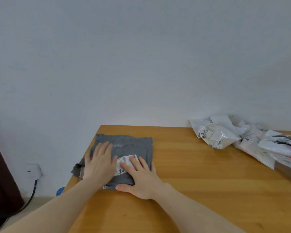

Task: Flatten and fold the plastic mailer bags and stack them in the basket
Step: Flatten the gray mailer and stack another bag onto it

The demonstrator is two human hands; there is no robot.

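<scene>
several crumpled white mailers (242,137) beside pressed grey mailer (129,145).

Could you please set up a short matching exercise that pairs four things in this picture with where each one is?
Things:
1. grey mailer bag
2. white mailer bags
3. shipping label
4. wall socket

Places:
A. low on the wall, left of the table
B. crumpled in a pile at the table's far right
C. flat under both hands at the table's left corner
D. stuck on the grey bag, between the hands

Pairs: 1-C, 2-B, 3-D, 4-A
</scene>
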